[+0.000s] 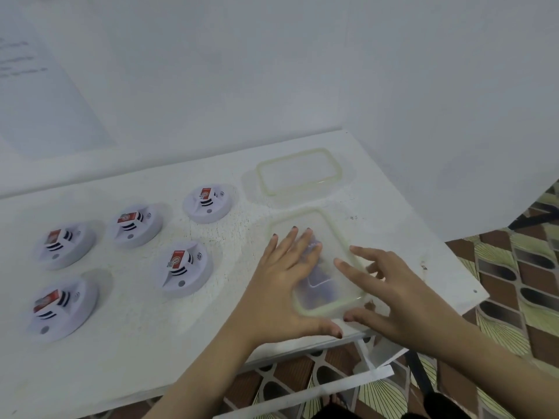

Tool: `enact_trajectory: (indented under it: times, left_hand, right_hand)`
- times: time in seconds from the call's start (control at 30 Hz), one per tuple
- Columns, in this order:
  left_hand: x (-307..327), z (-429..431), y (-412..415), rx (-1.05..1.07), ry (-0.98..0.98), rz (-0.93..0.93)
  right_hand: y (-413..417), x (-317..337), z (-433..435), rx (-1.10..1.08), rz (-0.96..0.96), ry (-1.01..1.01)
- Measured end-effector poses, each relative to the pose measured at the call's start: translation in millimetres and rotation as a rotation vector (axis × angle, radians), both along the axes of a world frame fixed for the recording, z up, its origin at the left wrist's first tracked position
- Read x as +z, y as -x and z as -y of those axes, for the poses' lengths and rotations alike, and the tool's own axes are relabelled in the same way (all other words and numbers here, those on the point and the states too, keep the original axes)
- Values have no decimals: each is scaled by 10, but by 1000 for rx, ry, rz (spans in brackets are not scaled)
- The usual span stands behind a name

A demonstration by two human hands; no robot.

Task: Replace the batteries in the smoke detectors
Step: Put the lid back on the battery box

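Several white round smoke detectors lie on the white table, each with a red battery in its open back: one (pixel 209 203) at the back, one (pixel 181 267) in the middle, one (pixel 57 309) at the front left. A clear lidded plastic container (pixel 332 237) with dark contents stands at the table's right. My left hand (pixel 284 279) lies flat on its lid with straight fingers. My right hand (pixel 390 288) touches the container's right and front edge with spread fingers.
A second clear container (pixel 298 170), with nothing visible inside, sits behind the first near the wall. The table's right and front edges are close to my hands; patterned floor tiles (pixel 514 282) lie beyond. A paper sheet (pixel 30 86) hangs on the left wall.
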State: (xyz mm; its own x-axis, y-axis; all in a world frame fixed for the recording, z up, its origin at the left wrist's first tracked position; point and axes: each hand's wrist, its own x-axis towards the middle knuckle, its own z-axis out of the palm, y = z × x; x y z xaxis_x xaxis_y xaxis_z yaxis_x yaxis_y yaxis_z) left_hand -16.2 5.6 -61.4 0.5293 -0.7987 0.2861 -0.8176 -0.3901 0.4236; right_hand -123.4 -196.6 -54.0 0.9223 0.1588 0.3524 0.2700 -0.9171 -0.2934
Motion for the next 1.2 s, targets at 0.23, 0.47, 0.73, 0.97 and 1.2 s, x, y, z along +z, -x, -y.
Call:
enact_trajectory:
  times: [0.23,0.47,0.73,0.97,1.2]
  left_hand:
    - [-95,42,14,42,89,62]
    - [-81,49,-6,40,89,52]
    - [298,-138,-160,-128,-191,-194]
    - [559,-188,-241,-49,-372,-312]
    - [43,-125,-141,92,-40,-38]
  right_hand:
    - [-73,-107,5,1,165,103]
    - [-102,-142,-29,4,187,88]
    - [-260,122,194,142,-18,-81]
    - [-392,33,239,118,-41,101]
    - [-384,-106,106,38,130,62]
